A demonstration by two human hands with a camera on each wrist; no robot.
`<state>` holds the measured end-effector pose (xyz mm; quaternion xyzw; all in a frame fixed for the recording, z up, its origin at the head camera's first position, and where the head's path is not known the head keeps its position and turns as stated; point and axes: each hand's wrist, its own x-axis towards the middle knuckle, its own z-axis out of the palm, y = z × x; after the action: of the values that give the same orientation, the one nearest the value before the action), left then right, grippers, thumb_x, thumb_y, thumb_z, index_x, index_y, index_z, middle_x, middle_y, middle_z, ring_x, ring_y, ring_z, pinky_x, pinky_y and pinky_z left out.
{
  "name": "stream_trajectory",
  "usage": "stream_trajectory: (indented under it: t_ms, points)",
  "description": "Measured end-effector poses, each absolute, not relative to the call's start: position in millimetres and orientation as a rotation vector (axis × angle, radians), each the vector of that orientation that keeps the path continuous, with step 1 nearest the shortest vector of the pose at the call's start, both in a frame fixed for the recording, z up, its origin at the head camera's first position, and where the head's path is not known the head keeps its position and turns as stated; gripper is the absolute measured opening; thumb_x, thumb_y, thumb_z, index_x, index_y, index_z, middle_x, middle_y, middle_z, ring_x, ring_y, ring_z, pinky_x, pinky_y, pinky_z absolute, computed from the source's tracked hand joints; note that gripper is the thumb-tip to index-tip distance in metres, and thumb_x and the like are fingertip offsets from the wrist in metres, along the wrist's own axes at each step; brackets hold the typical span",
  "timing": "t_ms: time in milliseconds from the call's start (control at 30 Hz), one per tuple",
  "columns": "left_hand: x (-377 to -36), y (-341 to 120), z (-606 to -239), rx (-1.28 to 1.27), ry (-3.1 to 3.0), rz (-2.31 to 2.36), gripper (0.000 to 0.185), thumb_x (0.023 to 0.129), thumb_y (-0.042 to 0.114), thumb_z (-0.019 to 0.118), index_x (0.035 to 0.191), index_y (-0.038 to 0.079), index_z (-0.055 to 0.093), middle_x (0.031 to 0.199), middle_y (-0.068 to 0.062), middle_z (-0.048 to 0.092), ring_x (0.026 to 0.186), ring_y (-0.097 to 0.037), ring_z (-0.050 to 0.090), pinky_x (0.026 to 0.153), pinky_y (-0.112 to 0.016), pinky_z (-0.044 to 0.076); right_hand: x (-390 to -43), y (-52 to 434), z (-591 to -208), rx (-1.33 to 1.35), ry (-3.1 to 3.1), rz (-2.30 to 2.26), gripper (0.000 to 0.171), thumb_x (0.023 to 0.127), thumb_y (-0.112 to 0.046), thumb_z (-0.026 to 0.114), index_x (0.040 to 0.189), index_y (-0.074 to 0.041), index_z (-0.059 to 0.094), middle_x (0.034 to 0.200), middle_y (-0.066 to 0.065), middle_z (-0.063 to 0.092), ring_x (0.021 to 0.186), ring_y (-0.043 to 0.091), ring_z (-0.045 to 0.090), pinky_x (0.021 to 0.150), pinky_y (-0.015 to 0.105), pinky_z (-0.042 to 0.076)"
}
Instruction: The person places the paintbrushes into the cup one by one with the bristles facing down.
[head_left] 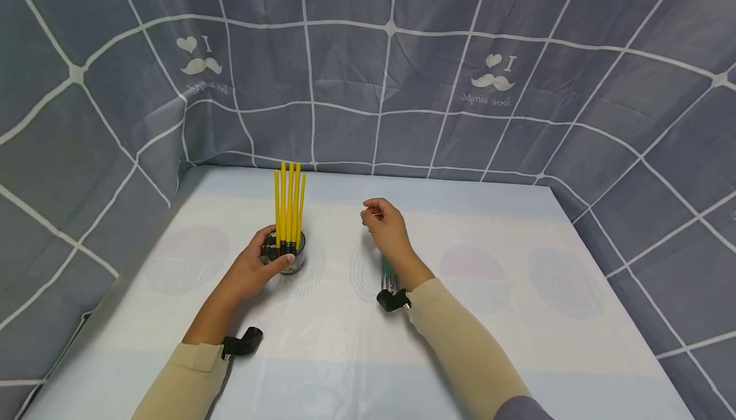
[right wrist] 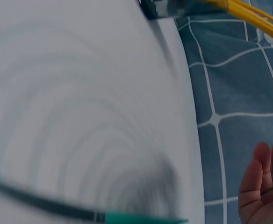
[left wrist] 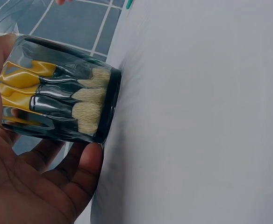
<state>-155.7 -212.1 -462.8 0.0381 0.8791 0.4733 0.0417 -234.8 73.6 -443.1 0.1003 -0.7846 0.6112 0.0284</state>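
Note:
My left hand [head_left: 251,271] grips a clear glass [left wrist: 75,51] with a dark base, thumb on the near side. Standing in it are several yellow-handled paintbrushes [head_left: 290,206], their pale bristles [left wrist: 88,105] down against the bottom. The glass is upright on the table. To its right, my right hand [head_left: 391,228] hovers above the table with its fingers loosely bent and nothing visible in them. Beneath the right wrist lie several slim green-handled tools [head_left: 388,270] with thin metallic shafts; the wrist hides part of them, and blur in the right wrist view obscures their kind.
A white table [head_left: 322,356] with pale printed circles spreads under both hands. Grey curtain cloth [head_left: 345,75] with white grid lines hangs behind it and at both sides. Each wrist wears a black camera mount [head_left: 243,343].

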Motion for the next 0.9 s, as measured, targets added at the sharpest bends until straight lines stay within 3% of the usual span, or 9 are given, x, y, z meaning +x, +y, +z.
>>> stream_trajectory:
  t_ms: [333,533,900]
  points:
    - [-156.1,-209.6,-460.6,0.092,2.698,1.434,0.087,0.093,0.048,0.067,0.158,0.015,0.018,0.146,-0.025,0.043,0.13,-0.043,0.043,0.1,-0.061,0.036,-236.9,116.8,-449.6,0.169,-2.605,1.679,0.031,0.1,-0.019,0.058,0.125,-0.003,0.062,0.103,0.007,0.059,0.091,0.025,0.058,0.074,0.037,0.047]
    - [-155.0,-211.0,-461.1,0.097,2.69,1.454,0.086,0.093,0.047,0.067,0.157,0.016,0.019,0.146,-0.023,0.043,0.13,-0.042,0.044,0.101,-0.061,0.036,-239.4,136.5,-459.4,0.09,-2.71,1.558,0.03,0.099,-0.02,0.058,0.125,-0.006,0.062,0.106,0.008,0.06,0.092,0.025,0.058,0.073,0.038,0.047]
    - [-156.2,-210.5,-460.8,0.108,2.685,1.46,0.086,0.093,0.047,0.067,0.157,0.015,0.02,0.146,-0.024,0.043,0.13,-0.042,0.044,0.099,-0.06,0.037,-236.3,150.5,-460.5,0.028,-3.023,1.265,0.022,0.096,-0.019,0.062,0.113,-0.005,0.064,0.095,0.008,0.062,0.078,0.021,0.057,0.07,0.036,0.047]
